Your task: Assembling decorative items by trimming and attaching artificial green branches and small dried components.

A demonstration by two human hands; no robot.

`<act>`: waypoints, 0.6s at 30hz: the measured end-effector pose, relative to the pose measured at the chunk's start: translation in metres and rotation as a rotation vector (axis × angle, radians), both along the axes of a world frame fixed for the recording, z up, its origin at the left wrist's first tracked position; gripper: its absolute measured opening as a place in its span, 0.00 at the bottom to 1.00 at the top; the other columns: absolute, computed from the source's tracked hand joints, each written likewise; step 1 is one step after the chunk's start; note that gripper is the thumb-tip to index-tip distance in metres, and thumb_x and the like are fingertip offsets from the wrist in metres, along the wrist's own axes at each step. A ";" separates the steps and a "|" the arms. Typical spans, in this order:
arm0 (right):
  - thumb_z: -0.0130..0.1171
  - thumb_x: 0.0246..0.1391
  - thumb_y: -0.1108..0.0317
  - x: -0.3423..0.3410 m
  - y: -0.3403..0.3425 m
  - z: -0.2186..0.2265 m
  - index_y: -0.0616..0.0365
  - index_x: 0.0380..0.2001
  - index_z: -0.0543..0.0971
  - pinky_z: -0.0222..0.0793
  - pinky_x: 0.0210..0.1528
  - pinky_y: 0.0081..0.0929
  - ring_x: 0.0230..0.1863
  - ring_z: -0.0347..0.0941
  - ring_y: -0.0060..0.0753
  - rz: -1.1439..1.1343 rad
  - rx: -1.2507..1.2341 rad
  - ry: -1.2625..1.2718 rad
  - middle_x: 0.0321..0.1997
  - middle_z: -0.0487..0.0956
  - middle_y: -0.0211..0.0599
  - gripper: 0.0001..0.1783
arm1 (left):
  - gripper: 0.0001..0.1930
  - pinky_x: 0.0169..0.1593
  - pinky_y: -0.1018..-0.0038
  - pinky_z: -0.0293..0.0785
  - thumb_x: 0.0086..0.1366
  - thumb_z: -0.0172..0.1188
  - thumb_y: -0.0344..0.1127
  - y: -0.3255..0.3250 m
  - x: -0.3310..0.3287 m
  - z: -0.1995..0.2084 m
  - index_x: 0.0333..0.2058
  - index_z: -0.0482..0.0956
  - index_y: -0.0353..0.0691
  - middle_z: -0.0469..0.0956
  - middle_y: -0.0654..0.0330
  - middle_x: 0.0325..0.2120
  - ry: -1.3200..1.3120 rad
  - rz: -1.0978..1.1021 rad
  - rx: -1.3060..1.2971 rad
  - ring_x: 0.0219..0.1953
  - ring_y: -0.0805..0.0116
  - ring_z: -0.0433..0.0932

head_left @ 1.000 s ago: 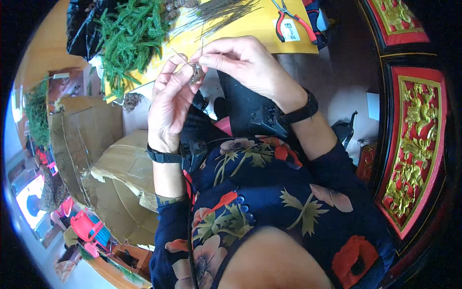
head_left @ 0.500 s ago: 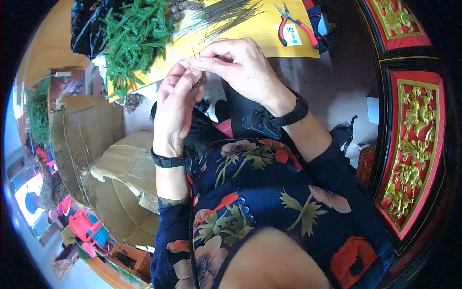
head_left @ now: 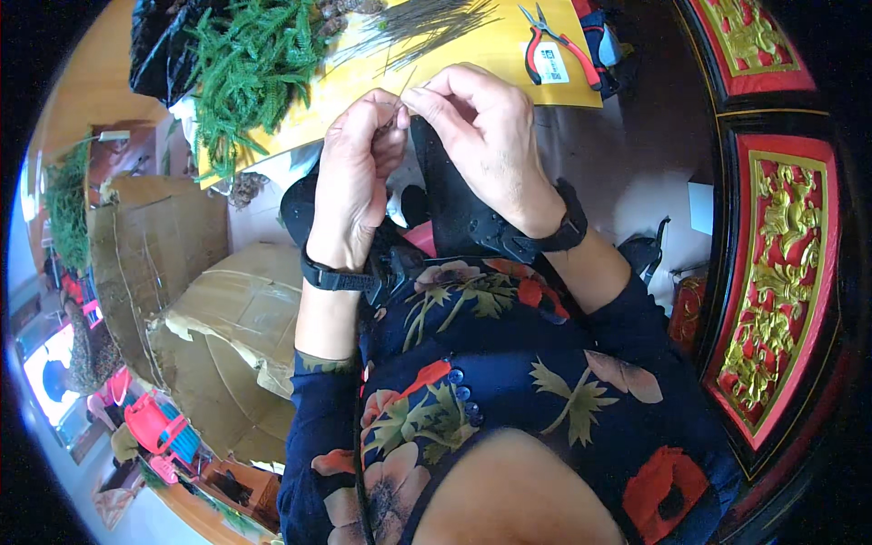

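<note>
Currently, my right hand pinches a wire; my left hand curls closed around a small, mostly hidden object.

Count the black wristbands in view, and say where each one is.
2: one wristband around the left wrist, another wristband around the right wrist; none looks hidden.

Gold-carved red panels stand at right.

One held strand — one pair of pliers, two wristbands.
</note>
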State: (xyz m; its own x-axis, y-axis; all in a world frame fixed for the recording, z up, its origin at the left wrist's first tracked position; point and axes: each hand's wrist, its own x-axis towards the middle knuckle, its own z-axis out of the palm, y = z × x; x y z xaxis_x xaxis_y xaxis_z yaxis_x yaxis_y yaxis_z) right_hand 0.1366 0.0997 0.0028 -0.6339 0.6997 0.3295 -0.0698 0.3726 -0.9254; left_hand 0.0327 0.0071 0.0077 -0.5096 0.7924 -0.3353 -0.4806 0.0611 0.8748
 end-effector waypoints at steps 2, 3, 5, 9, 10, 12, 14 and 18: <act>0.59 0.49 0.75 0.003 0.000 0.001 0.64 0.27 0.78 0.62 0.25 0.15 0.22 0.68 0.17 -0.015 0.186 -0.017 0.24 0.75 0.32 0.03 | 0.08 0.18 0.85 0.41 0.59 0.46 0.37 0.000 0.000 0.000 0.25 0.71 0.42 0.60 0.74 0.15 -0.091 0.021 -0.024 0.15 0.85 0.49; 0.59 0.49 0.75 0.003 0.002 -0.001 0.64 0.27 0.78 0.62 0.25 0.15 0.22 0.68 0.17 -0.014 0.186 -0.019 0.24 0.75 0.32 0.03 | 0.08 0.18 0.85 0.41 0.59 0.46 0.37 -0.001 -0.001 0.000 0.25 0.71 0.42 0.60 0.74 0.15 -0.093 0.022 -0.024 0.15 0.85 0.49; 0.59 0.47 0.76 0.000 0.012 -0.008 0.62 0.29 0.79 0.64 0.26 0.16 0.25 0.70 0.19 0.051 0.358 0.096 0.27 0.75 0.33 0.03 | 0.09 0.18 0.84 0.42 0.60 0.47 0.38 -0.001 -0.003 0.000 0.26 0.71 0.41 0.58 0.74 0.15 -0.105 0.034 -0.056 0.15 0.84 0.49; 0.60 0.44 0.79 -0.005 0.027 -0.013 0.61 0.31 0.80 0.66 0.29 0.17 0.29 0.71 0.23 0.220 0.415 0.153 0.32 0.75 0.35 0.07 | 0.11 0.18 0.83 0.43 0.61 0.46 0.40 -0.009 -0.015 -0.004 0.29 0.71 0.38 0.57 0.73 0.15 -0.220 -0.112 -0.027 0.15 0.83 0.49; 0.61 0.43 0.79 -0.005 0.031 -0.012 0.60 0.31 0.81 0.66 0.29 0.18 0.30 0.72 0.24 0.282 0.406 0.150 0.34 0.75 0.35 0.08 | 0.12 0.18 0.83 0.43 0.61 0.46 0.40 -0.009 -0.018 -0.003 0.30 0.71 0.37 0.57 0.73 0.16 -0.274 -0.196 0.000 0.16 0.83 0.49; 0.61 0.43 0.80 -0.005 0.036 -0.010 0.60 0.31 0.81 0.67 0.30 0.18 0.30 0.73 0.25 0.289 0.418 0.169 0.34 0.76 0.35 0.09 | 0.12 0.19 0.83 0.44 0.61 0.46 0.40 -0.010 -0.021 -0.001 0.30 0.71 0.36 0.57 0.72 0.16 -0.316 -0.240 0.022 0.16 0.83 0.49; 0.61 0.42 0.80 -0.007 0.040 -0.009 0.60 0.31 0.81 0.69 0.31 0.18 0.31 0.74 0.27 0.313 0.433 0.214 0.36 0.77 0.36 0.10 | 0.13 0.19 0.84 0.44 0.62 0.45 0.39 -0.011 -0.024 0.003 0.32 0.71 0.34 0.58 0.72 0.16 -0.395 -0.314 0.060 0.17 0.83 0.50; 0.62 0.41 0.80 -0.010 0.047 -0.010 0.61 0.31 0.80 0.72 0.34 0.19 0.34 0.76 0.29 0.340 0.540 0.212 0.37 0.78 0.38 0.10 | 0.14 0.20 0.84 0.45 0.64 0.44 0.39 -0.014 -0.034 0.001 0.35 0.72 0.32 0.57 0.71 0.16 -0.395 -0.422 0.100 0.18 0.82 0.51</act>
